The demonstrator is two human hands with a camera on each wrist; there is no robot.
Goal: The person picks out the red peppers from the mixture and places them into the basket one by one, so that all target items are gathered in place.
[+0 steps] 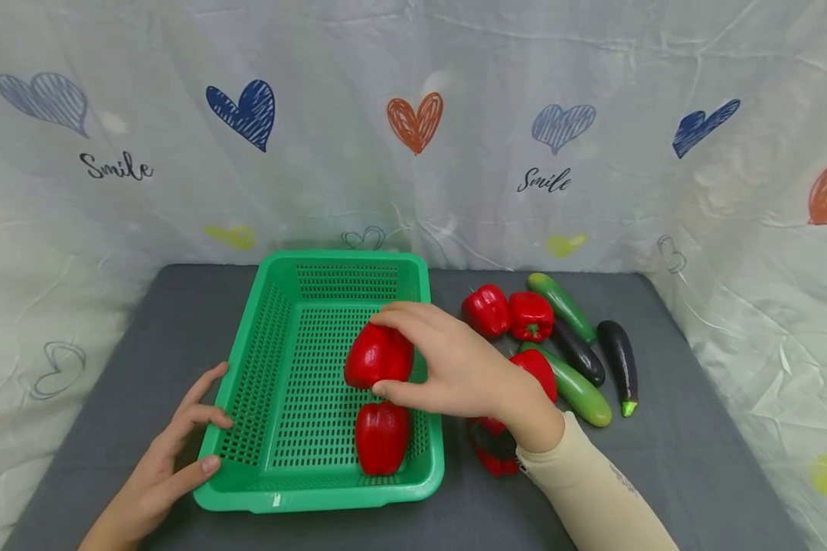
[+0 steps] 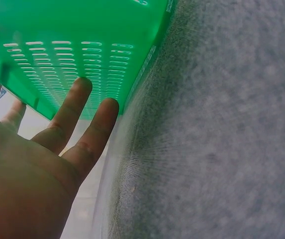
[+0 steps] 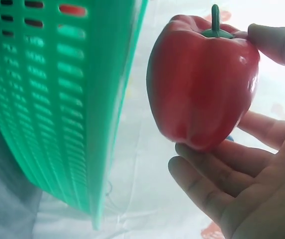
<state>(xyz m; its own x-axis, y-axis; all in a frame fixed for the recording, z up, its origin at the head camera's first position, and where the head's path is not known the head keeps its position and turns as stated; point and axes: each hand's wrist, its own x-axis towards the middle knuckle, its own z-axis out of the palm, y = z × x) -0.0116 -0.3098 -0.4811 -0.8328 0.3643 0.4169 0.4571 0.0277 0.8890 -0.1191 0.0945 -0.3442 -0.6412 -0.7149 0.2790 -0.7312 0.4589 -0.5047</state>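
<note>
Red pepper [image 1: 374, 358] in R hand [image 1: 448, 361], wrist [image 1: 539, 425] part. hiding other peppers [image 1: 541, 369]

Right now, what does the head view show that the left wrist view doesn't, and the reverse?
Head only: the right hand gripping a glossy red bell pepper, plus two glossy blackish eggplants.
Left wrist only: the outer left side of the green slotted plastic basket, beside the left hand.
Both: basket, left hand and dark grey cloth.

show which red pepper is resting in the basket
The red pepper in the near right corner of the basket: no hand touches it. The right hand grips another pepper above the basket; others lie on the table.
</note>
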